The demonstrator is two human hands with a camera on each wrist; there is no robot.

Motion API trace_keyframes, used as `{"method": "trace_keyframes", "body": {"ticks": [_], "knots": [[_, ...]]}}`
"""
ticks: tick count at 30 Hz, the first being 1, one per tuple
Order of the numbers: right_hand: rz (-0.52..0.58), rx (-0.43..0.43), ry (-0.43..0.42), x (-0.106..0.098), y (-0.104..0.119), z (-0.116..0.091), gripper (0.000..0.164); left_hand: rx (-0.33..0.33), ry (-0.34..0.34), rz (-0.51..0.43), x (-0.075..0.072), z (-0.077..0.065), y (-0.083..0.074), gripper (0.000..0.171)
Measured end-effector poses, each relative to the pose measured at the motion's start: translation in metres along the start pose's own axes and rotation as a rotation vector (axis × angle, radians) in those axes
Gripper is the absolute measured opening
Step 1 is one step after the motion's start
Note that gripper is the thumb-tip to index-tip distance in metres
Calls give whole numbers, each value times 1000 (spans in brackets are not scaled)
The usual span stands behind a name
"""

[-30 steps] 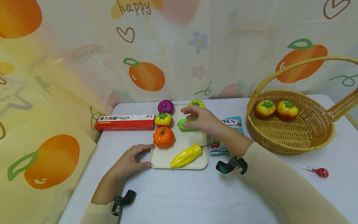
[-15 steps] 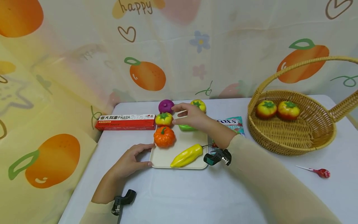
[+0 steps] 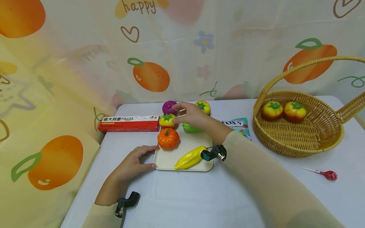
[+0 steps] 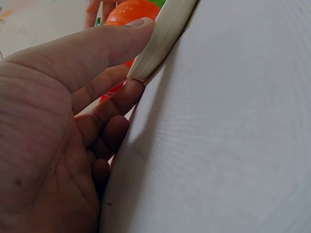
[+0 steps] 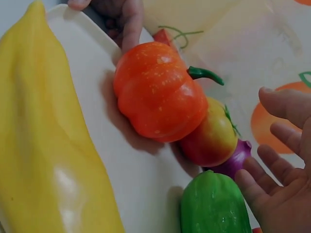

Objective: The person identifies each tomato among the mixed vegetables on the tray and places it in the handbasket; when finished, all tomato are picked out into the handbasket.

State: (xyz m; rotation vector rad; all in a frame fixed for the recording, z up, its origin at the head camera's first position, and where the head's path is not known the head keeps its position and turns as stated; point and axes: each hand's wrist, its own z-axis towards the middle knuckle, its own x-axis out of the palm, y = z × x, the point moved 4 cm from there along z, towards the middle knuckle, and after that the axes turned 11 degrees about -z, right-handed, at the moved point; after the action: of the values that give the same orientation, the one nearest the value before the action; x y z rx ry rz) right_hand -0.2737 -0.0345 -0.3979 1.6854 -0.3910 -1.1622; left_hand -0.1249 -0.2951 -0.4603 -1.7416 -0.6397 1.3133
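Observation:
My left hand [image 3: 129, 166] holds the near left corner of a cream tray [image 3: 166, 164], its thumb over the rim in the left wrist view. Over the tray's far left part hovers my right hand [image 3: 194, 117], fingers spread and empty. Its fingertips are close to a yellow-red toy persimmon [image 3: 166, 121] and a purple toy onion [image 3: 168, 107]; in the right wrist view they look apart from both. An orange toy pumpkin [image 5: 158, 92], a yellow toy pepper [image 5: 53, 136] and a green toy vegetable [image 5: 211, 206] lie on the tray. Another persimmon [image 3: 204, 107] sits at the far right corner.
A red pasta box [image 3: 129, 126] lies left of the tray. On the right are a candy bag [image 3: 240, 125], partly covered by my right arm, and a wicker basket [image 3: 293, 150] with two persimmons [image 3: 272, 110] inside. A lollipop [image 3: 329, 175] lies before the basket.
My right hand has moved left from above the green vegetable to beside the left persimmon and the onion. My left hand has stayed at the tray's corner.

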Motion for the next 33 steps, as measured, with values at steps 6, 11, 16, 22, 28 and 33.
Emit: {"method": "trace_keyframes", "body": {"ticks": [6, 11, 16, 22, 28, 33], "knots": [[-39, 23, 5, 5, -2, 9, 54, 34, 10, -11, -1, 1, 0, 66], [-59, 39, 14, 8, -1, 12, 54, 26, 8, -13, 0, 1, 0, 67], [-67, 45, 17, 9, -1, 17, 51, -6, -4, -6, 0, 0, -1, 68], [-115, 46, 23, 6, 2, 23, 51, 13, 0, -5, -1, 0, -3, 68], [-171, 67, 46, 7, 5, 26, 53, -6, -4, -6, -1, 1, -1, 69], [-192, 62, 67, 8, 5, 27, 54, -44, -7, -8, 0, 0, 1, 70]]}}
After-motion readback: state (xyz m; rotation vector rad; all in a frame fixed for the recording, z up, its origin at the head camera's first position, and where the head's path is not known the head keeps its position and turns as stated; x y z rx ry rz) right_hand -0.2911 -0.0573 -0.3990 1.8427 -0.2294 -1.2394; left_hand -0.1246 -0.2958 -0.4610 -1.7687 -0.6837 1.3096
